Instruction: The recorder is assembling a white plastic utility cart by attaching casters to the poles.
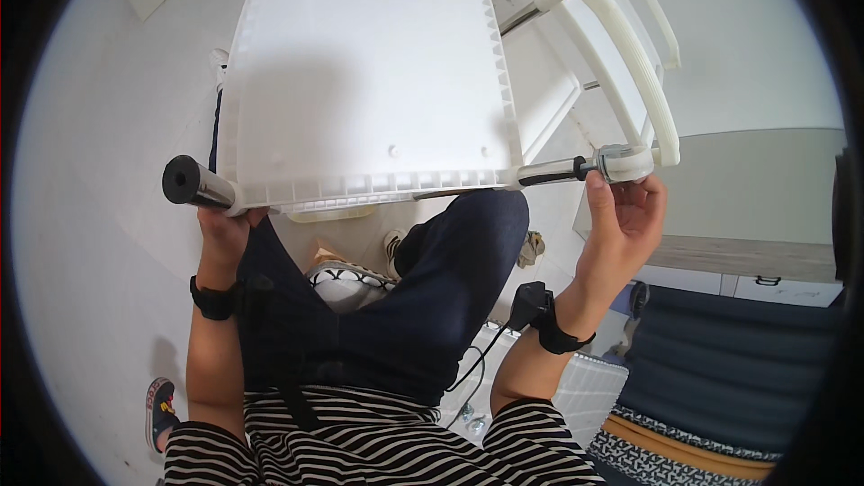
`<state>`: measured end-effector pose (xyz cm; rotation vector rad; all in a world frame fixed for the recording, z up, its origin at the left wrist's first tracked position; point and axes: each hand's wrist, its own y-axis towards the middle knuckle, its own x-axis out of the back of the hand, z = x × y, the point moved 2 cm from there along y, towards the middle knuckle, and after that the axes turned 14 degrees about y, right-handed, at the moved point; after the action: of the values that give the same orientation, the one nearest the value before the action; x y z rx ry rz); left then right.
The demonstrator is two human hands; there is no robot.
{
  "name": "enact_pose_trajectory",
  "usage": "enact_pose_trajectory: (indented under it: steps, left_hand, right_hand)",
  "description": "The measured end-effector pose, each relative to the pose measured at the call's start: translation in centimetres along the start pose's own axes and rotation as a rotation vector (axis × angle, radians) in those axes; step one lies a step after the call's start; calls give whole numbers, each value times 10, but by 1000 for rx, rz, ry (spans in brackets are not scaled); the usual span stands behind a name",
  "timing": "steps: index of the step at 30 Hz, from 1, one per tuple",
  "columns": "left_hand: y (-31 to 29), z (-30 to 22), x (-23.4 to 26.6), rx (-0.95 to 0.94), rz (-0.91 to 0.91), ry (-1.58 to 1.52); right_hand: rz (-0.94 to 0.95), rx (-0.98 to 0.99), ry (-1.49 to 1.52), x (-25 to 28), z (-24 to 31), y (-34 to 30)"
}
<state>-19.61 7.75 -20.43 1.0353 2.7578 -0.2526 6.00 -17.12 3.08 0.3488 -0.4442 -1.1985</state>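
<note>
A white plastic shelf [360,108] with a ribbed rim stands tilted up before me. A metal tube with a black end plug [184,180] juts from its lower left corner. Below that corner my left hand [225,223] grips the shelf, its fingers partly hidden behind the edge. From the lower right corner sticks another metal tube [549,172], also black-plugged. My right hand [630,211] pinches a white caster [627,163] between thumb and fingers. The caster's metal stem meets the tube's plug; how deep it sits I cannot tell.
White plastic curved rails [630,63] rise at the upper right of the shelf. On the floor at right lies a white ribbed tray [589,387], beside dark folded fabric [720,369]. A person's dark shoe [162,405] is at left. A pale cabinet [756,189] stands at right.
</note>
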Motion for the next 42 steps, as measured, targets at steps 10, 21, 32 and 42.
enact_pose_trajectory:
  steps: [10, 21, 32, 42]
  left_hand:
    - [0, -5, -6, 6, 83, 29]
    - [-2, -8, -11, 4, -10, 27]
    - [0, -13, -14, -26, 50, -5]
    - [-3, -25, -32, -24, -199, 26]
  right_hand:
    - [71, -73, 340, -3, -7, 4]
    - [122, -9, 244, 8, -10, 10]
    - [156, -75, 51, 4, -6, 18]
    - [16, -131, -219, -15, 6, 22]
